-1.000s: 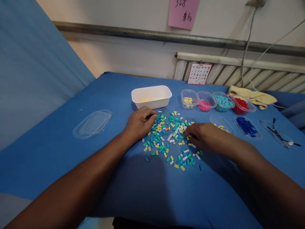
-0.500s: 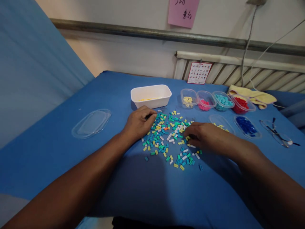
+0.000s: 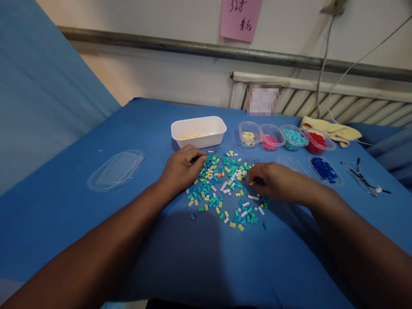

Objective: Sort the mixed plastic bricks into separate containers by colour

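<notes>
so we've got a loose pile of tiny bricks (image 3: 222,189) spread on the blue cloth (image 3: 96,223), mixed teal, yellow, white and blue with one orange bit in the middle. our left hand (image 3: 180,171) sits at the pile's left edge, knuckles curled under and fingertips down among the pieces; we honestly can't tell if anything is pinched in there. our right hand (image 3: 273,182) is on the right edge, fingers drawn together low over a few yellow ones, and again what's between them is hidden.

tips for doing this well, as we see it: pick one colour at a time rather than hopping around. use fingertips, not the whole palm, or the pile just smears wider. the white tray (image 3: 198,131) just behind the left hand already has yellow in it, and the small clear tubs (image 3: 283,137) further right hold yellow, pink, light blue and red, with dark blue in a dish (image 3: 323,169) nearer us. probably worth nudging strays at the near edge back in first, since they sit well apart from the rest and could roll off. keep wrists low and steady.
</notes>
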Available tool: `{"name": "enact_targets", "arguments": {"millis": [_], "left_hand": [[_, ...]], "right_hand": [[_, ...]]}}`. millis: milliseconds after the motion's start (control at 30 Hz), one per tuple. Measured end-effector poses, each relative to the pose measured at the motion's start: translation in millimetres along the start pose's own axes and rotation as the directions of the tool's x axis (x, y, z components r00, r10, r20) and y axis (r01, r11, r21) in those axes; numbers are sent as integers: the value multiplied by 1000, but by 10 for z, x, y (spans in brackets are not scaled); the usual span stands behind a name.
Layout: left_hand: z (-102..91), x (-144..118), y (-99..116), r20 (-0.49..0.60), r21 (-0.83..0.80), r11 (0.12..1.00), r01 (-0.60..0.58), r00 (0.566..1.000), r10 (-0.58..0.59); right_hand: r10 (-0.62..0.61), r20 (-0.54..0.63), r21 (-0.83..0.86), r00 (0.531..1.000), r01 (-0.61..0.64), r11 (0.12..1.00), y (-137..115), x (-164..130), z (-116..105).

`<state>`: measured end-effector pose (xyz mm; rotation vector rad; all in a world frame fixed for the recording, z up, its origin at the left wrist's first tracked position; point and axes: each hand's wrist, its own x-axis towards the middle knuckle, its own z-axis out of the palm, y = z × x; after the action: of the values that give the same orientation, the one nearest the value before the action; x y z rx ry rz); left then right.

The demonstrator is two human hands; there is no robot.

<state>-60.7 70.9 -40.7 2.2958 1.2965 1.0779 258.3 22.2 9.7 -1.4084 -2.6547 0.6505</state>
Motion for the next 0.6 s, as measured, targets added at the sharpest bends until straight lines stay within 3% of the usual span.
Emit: {"name": "enact_targets", "arguments": {"millis": [100,167,267,400,600], "left_hand": [[-8,11,12,-1,5,1000,4,1000,-4],[-9,18,13,3,4,1000,6,1000,-6],[-9,28,13,2,-4,1000,5,1000,-5],[-23,43,28,1,11,1000,4,1000,-4],[-32,53,36,0,4,1000,1,1000,-1]], "right_hand": [[129,-126,-23,984,-133,991,265,-151,-277],[254,-232,-69,939,-277,959,517,-267,-437],[398,-249,-104,883,-433,895,882,-374,-522],[399,-179,-127,899,-423,897,1125,-334,-432],[400,-154,-70,903,-414,908,1127,-279,-406]]}}
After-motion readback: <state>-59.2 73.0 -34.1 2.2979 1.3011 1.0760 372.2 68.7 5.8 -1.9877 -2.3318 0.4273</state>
